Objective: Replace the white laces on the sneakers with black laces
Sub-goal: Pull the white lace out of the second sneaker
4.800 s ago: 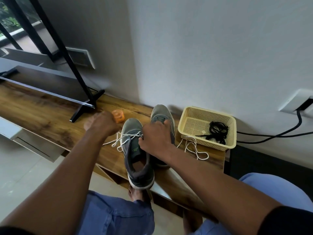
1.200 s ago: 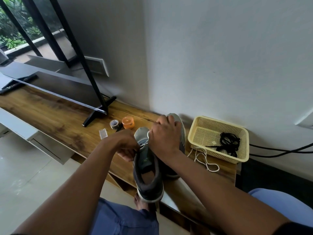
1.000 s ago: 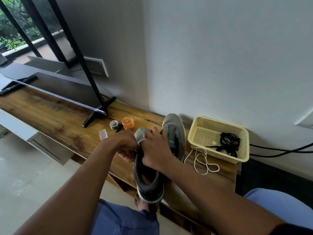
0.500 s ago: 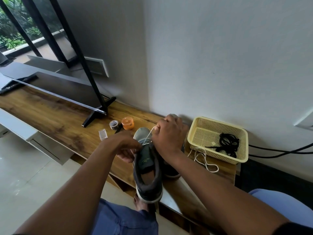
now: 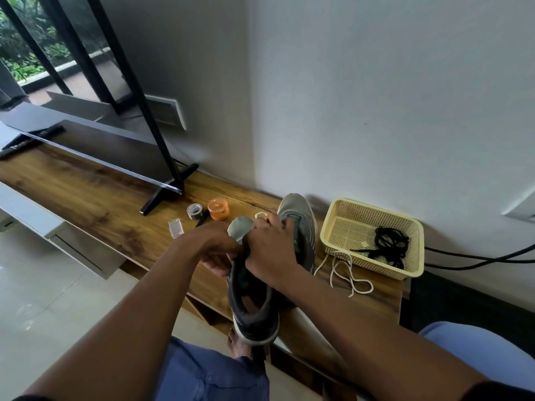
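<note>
At lower centre, the left hand (image 5: pixel 215 253) grips the near grey sneaker (image 5: pixel 252 302) to steady it, while the right hand (image 5: pixel 270 250) pinches its white lace (image 5: pixel 260 215), probably unthreading it. Black laces (image 5: pixel 389 246) wait in the yellow basket (image 5: pixel 341 224) at right, a removed white lace (image 5: pixel 347 274) lying beside it.

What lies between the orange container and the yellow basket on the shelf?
In the head view, two grey sneakers lie between the orange container and the yellow basket, both hands on the nearer one.
</note>
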Available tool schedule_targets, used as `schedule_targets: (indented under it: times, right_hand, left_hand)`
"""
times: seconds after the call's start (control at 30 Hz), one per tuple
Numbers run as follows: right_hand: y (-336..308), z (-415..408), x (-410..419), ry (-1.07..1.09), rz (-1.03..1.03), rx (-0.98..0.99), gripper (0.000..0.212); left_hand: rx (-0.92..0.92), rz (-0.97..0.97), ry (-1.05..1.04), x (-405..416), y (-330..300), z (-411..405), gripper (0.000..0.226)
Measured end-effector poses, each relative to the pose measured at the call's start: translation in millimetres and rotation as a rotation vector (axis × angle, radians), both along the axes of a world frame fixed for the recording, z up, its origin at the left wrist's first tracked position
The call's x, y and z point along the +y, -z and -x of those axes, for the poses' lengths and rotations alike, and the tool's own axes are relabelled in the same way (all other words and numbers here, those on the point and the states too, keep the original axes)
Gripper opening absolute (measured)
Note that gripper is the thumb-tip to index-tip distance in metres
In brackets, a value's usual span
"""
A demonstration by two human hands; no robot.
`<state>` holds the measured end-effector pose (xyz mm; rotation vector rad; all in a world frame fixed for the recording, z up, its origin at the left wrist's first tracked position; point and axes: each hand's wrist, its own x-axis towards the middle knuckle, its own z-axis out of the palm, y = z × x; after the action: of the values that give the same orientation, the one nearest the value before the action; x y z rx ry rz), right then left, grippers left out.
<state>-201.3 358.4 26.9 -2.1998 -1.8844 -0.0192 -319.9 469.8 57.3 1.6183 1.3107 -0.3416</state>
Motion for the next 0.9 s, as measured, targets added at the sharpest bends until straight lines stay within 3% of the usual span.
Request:
schedule_targets:
  times: [0.13, 0.27, 0.43, 0.8, 0.9]
  right_hand:
    - [-10, 1, -1, 0.1, -0.047, 0.076, 0.034]
    - [-12, 0, -2, 0.146, -0.045, 0.133, 0.022]
    - [-5, -4, 6, 0.04, 0.0, 0.15, 0.032]
    - [0, -8, 6, -0.077, 0.02, 0.162, 0.023]
    - [1, -8, 6, -0.085, 0.026, 0.117, 0.033]
  left_hand:
    - [-0.011, 0.011, -0.046, -1, -3, -2, 0.034]
    - [0.006, -0.025, -0.045, 0, -3, -7, 0.032]
    - [0.006, -0.035, 0.024, 3, 3, -5, 0.03]
    - [0.037, -0.147, 0.072, -1, 5, -7, 0.023]
    - [0.045, -0.157, 0.067, -2, 3, -9, 0.022]
